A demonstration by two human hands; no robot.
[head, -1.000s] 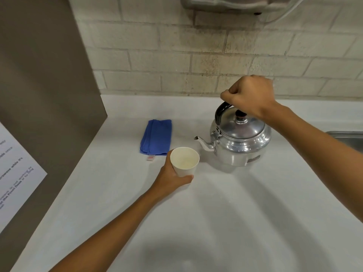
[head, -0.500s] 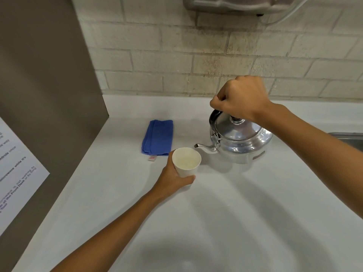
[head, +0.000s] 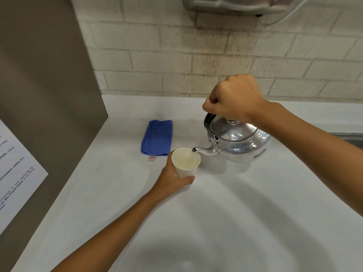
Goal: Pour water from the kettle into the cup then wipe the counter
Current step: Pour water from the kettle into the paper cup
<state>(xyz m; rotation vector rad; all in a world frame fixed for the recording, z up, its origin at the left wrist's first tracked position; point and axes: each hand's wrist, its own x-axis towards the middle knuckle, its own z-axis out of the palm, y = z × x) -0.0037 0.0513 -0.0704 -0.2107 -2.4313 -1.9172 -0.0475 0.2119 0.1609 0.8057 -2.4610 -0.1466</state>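
A shiny metal kettle (head: 239, 142) hangs tilted to the left above the white counter (head: 235, 213), held by its black handle in my right hand (head: 233, 99). Its spout tip is over the rim of a white paper cup (head: 186, 161), and a thin stream of water runs into the cup. My left hand (head: 172, 179) wraps the cup's lower part from the near left side. A folded blue cloth (head: 157, 137) lies on the counter just behind and left of the cup.
A brown panel (head: 45, 95) with a printed paper notice (head: 13, 173) walls off the left side. A brick wall stands behind, with a metal fixture (head: 235, 4) mounted high. A metal sink edge (head: 351, 137) shows at the far right.
My right hand has lifted the kettle off the counter, tipped it left and brought the spout over the cup. Water now flows. The cup and my left hand stay in place.
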